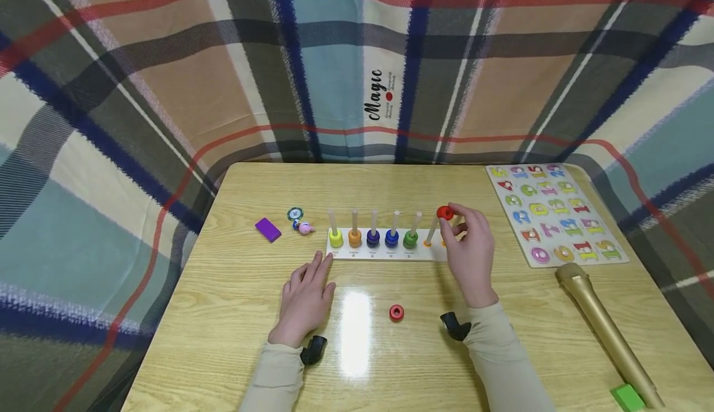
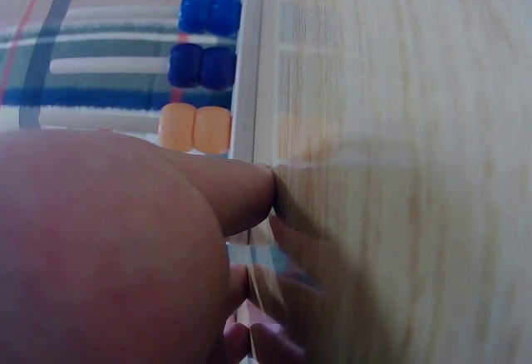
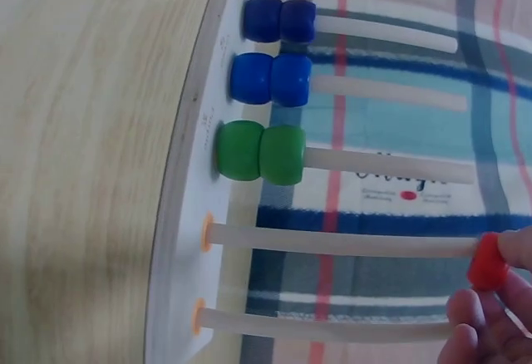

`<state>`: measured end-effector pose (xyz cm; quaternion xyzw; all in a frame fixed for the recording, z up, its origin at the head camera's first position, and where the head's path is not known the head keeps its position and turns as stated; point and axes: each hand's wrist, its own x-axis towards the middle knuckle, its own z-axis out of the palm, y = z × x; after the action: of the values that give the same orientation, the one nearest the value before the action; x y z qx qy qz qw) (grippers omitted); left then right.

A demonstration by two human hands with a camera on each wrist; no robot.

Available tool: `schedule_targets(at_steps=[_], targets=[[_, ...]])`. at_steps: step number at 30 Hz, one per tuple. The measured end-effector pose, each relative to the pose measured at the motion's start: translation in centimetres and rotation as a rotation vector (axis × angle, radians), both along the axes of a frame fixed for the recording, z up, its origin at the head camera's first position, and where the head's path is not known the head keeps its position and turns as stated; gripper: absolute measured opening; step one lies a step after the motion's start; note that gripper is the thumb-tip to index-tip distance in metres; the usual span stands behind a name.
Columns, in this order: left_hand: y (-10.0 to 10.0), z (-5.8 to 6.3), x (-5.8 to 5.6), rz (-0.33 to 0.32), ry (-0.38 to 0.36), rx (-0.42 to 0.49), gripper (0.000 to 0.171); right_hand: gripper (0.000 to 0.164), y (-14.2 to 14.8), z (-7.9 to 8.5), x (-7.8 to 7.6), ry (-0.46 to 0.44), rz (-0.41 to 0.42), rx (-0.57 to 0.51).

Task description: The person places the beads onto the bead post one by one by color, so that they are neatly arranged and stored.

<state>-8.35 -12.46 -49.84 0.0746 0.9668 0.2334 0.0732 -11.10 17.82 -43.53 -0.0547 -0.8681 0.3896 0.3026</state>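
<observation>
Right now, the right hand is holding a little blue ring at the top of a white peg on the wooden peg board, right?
Not quite: the little ring the right hand holds atop the white peg of the wooden peg board is red, not blue. The head view shows it.

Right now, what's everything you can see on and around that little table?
Peg board: one, white, table middle.
Stacked rings: yellow, orange, two blue, green, on five pegs.
Red ring: one, at sixth peg's top.
Loose red ring: one, near edge.
Purple block: one, left.
Number puzzle: one, right.
Gold microphone: one, right front.
Plaid cloth: behind.
Left hand: flat by board.
Right hand: pinches red ring.
</observation>
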Motion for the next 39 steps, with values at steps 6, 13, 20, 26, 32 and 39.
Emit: schedule_targets(at_steps=[6, 13, 20, 26, 32, 39], targets=[[0.0, 0.1, 0.0, 0.0, -0.012, -0.02, 0.059, 0.032, -0.1, 0.4, -0.5, -0.018, 0.02, 0.028], [0.0, 0.1, -0.1, 0.001, -0.015, -0.017, 0.059, 0.032, -0.2, 0.4, -0.6, -0.02, 0.034, 0.05], [0.0, 0.0, -0.1, 0.002, -0.011, -0.012, 0.059, 0.033, -0.1, 0.2, -0.5, -0.023, 0.035, 0.074], [0.0, 0.1, 0.0, -0.001, -0.026, -0.021, 0.06, 0.02, -0.5, -0.3, 1.3, -0.046, 0.085, 0.074], [0.0, 0.0, -0.1, 0.0, -0.024, -0.018, 0.06, 0.043, -2.6, -2.5, 4.8, -0.472, 0.421, 0.219], [0.0, 0.0, -0.2, 0.002, -0.024, -0.012, 0.06, 0.029, -4.0, -4.3, 6.6, -0.609, 0.628, 0.393]])
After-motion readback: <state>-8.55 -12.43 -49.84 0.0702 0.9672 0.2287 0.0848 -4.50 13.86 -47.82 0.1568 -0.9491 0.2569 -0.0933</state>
